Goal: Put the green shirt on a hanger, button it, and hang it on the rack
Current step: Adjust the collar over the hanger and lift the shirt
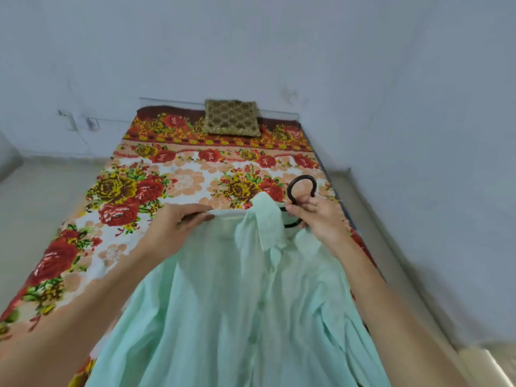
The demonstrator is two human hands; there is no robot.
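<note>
The pale green shirt (pixel 223 303) hangs in front of me over the bed, its button placket running down the middle and its collar (pixel 266 219) flipped up. A black hanger (pixel 301 188) is partly inside it, with the hook and a bit of one arm showing. My right hand (pixel 315 213) pinches the hanger just below the hook. My left hand (pixel 178 224) grips the shirt's left shoulder edge, fingers curled over the fabric. The rest of the hanger is hidden by cloth.
A bed with a floral red, orange and white sheet (pixel 173 185) lies below the shirt. A gold patterned cushion (pixel 231 117) leans at its head against the pale wall (pixel 391 79). A ledge (pixel 371 219) runs along the bed's right side. No rack is in view.
</note>
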